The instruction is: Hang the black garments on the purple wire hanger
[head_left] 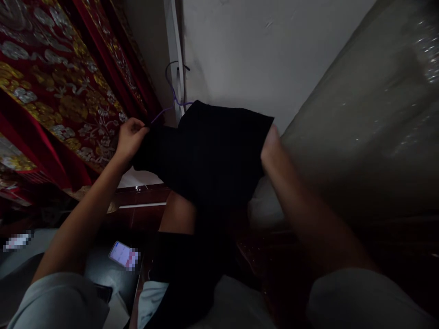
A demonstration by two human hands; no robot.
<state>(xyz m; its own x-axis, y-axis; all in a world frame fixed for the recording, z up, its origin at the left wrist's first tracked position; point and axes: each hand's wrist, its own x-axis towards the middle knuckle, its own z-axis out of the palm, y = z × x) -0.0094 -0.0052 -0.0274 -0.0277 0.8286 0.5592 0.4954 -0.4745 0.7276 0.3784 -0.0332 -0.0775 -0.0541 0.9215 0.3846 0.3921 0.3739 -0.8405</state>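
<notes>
A black garment (pixel 209 151) hangs in front of me on a purple hanger (pixel 173 104) whose hook reaches up by a white door frame. My left hand (pixel 129 136) is closed, pinching the garment's left edge near the hanger's arm. At the garment's right edge is my right hand (pixel 270 148), blurred, with its fingers tucked behind the cloth. The garment's lower part drapes down toward my lap.
A red curtain with gold and silver embroidery (pixel 61 91) fills the left. A pale wall (pixel 247 55) is behind, and a grey shiny surface (pixel 370 137) rises at right. A lit phone (pixel 124 255) lies on a dark seat below. Dark red wooden furniture (pixel 144 205) stands beneath.
</notes>
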